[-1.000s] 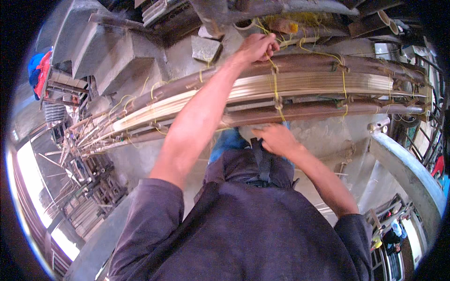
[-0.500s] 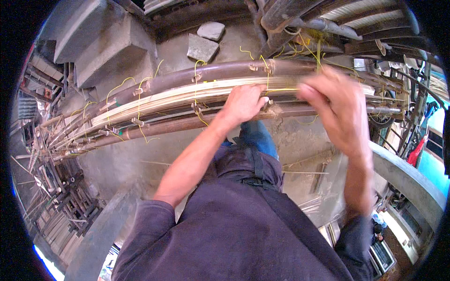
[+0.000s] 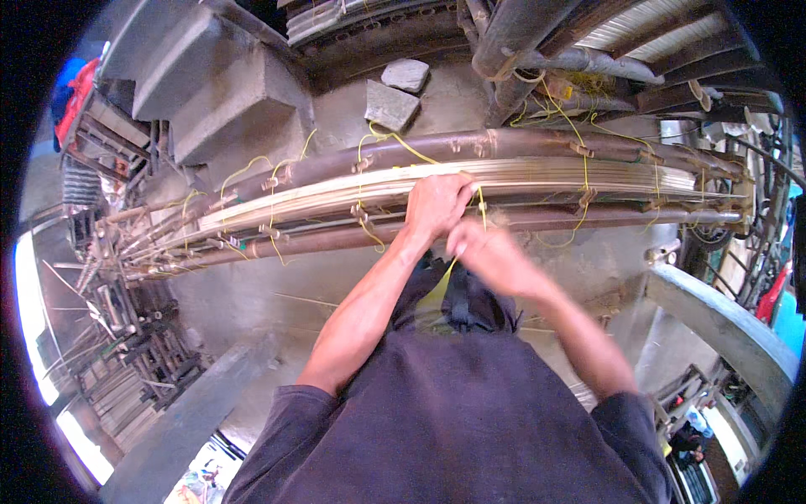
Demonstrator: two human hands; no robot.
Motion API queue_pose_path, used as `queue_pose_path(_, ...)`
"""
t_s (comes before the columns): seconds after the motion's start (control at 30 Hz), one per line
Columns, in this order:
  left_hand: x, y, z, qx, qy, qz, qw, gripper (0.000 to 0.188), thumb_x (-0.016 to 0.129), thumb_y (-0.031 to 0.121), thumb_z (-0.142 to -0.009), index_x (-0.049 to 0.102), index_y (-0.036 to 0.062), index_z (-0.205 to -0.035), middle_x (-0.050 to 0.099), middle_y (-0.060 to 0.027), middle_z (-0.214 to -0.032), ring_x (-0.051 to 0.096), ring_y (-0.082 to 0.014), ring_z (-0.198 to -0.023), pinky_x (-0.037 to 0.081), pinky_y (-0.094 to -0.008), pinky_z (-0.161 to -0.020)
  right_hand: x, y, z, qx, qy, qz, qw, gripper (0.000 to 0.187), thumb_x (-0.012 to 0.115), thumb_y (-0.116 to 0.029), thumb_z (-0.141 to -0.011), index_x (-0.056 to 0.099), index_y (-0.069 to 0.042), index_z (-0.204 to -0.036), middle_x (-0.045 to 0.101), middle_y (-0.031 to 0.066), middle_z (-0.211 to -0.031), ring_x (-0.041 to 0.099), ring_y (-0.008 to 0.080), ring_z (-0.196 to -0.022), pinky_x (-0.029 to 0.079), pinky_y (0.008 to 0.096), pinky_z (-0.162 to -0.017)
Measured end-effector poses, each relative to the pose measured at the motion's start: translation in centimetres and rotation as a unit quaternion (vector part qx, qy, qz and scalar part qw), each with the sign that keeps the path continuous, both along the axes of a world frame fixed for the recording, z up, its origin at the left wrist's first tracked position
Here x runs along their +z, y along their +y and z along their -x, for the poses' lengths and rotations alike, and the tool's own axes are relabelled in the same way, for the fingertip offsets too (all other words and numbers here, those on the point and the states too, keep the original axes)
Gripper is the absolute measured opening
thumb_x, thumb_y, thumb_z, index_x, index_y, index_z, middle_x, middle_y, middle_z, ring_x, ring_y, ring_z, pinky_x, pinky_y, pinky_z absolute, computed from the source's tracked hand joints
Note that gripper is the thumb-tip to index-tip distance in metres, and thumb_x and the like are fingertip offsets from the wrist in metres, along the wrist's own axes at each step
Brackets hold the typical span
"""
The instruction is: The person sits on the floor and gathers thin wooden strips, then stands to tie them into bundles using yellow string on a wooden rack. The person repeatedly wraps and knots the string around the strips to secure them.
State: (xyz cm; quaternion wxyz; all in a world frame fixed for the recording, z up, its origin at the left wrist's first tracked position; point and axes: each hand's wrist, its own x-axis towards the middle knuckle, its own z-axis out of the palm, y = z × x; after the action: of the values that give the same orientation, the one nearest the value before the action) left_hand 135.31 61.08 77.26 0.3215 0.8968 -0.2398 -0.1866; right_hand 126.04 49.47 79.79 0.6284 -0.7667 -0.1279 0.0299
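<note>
A long bundle of pale split bamboo strips (image 3: pixel 546 175) lies between two dark bamboo poles, the far pole (image 3: pixel 445 148) and the near pole (image 3: pixel 537 222). My left hand (image 3: pixel 438 206) rests over the strips, its fingers closed around a yellow string (image 3: pixel 482 207) at the bundle. Smeared by motion, my right hand (image 3: pixel 495 256) is just to the right and nearer my body. Its fingers are pinched on the string, and a yellow length hangs below them. Small pegs (image 3: pixel 581 151) stick out of the poles, with more yellow strings looped across the strips.
Two stone slabs (image 3: pixel 391 104) lie on the floor beyond the far pole. Concrete steps (image 3: pixel 222 92) rise at the far left. Thick bamboo poles (image 3: pixel 529 50) stand at the far right. A concrete ledge (image 3: pixel 722 315) runs along the right, and stacked wood (image 3: pixel 126 378) fills the left side.
My right hand has swung from the right, above the strips, down and left to beside my left hand. The left hand stays on the bundle. The view has shifted slightly.
</note>
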Motion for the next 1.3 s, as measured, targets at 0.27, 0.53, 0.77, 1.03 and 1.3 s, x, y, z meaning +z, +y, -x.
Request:
queue_pose_path(0.27, 0.9, -6.5, -11.4, 0.010, 0.290, 0.213, 0.933, 0.035, 0.050, 0.036, -0.091, 0.055, 0.0060, -0.075, 0.048, 0.0025, -0.065, 0.044, -0.0102, -0.060, 0.039, -0.0271, -0.057, -4.4, 1.4, 2.3, 0.081, 0.160, 0.224, 0.958, 0.012, 0.049, -0.016, -0.086, 0.055, -0.007, -0.090, 0.064, 0.0191, -0.078, 0.062, 0.0389, -0.071, 0.049, 0.0511, -0.065)
queue_pose_path(0.53, -4.0, 4.6, -22.8, 0.205, 0.187, 0.226, 0.934, 0.043, 0.049, 0.042, -0.088, 0.065, 0.0034, -0.094, 0.059, -0.0063, -0.079, 0.054, -0.0150, -0.063, 0.045, -0.0306, -0.058, -7.4, -20.7, 16.1, -0.635, 0.227, -0.100, 0.732, 0.034, 0.042, -0.036, -0.094, 0.059, -0.007, -0.089, 0.051, -0.0002, -0.066, 0.045, 0.0094, -0.056, 0.036, 0.0253, -0.048)
queue_pose_path(0.77, -3.1, 17.6, -20.4, 0.117, 0.027, 0.119, 0.986, 0.042, 0.052, 0.045, -0.088, 0.064, 0.0063, -0.100, 0.066, -0.0094, -0.092, 0.062, -0.0204, -0.077, 0.048, -0.0329, -0.074, -1.0, 14.6, 2.5, -0.229, 0.354, -0.267, 0.866, 0.058, 0.067, -0.013, -0.081, 0.041, -0.005, -0.132, 0.054, -0.0014, -0.070, 0.052, 0.0078, -0.063, 0.045, 0.0241, -0.062)
queue_pose_path(1.03, -0.5, 18.6, -3.8, -0.071, -0.111, 0.040, 0.991, 0.022, 0.054, 0.020, -0.083, 0.065, 0.0038, -0.094, 0.065, -0.0184, -0.085, 0.062, -0.0330, -0.080, 0.048, -0.0428, -0.077, 15.7, 15.7, -13.1, -0.020, -0.087, 0.305, 0.948, 0.014, 0.061, -0.017, -0.082, 0.064, -0.003, -0.080, 0.054, 0.0148, -0.069, 0.058, 0.0309, -0.068, 0.046, 0.0379, -0.062)
queue_pose_path(1.3, -0.6, 16.8, -2.4, -0.035, -0.115, 0.062, 0.991, 0.018, 0.057, 0.022, -0.084, 0.069, 0.0083, -0.086, 0.067, -0.0119, -0.081, 0.063, -0.0304, -0.078, 0.047, -0.0411, -0.072, -3.2, 9.5, -20.1, 0.051, 0.131, 0.431, 0.891, 0.037, 0.048, -0.032, -0.091, 0.054, 0.002, -0.104, 0.062, 0.0215, -0.090, 0.060, 0.0392, -0.087, 0.046, 0.0483, -0.078)
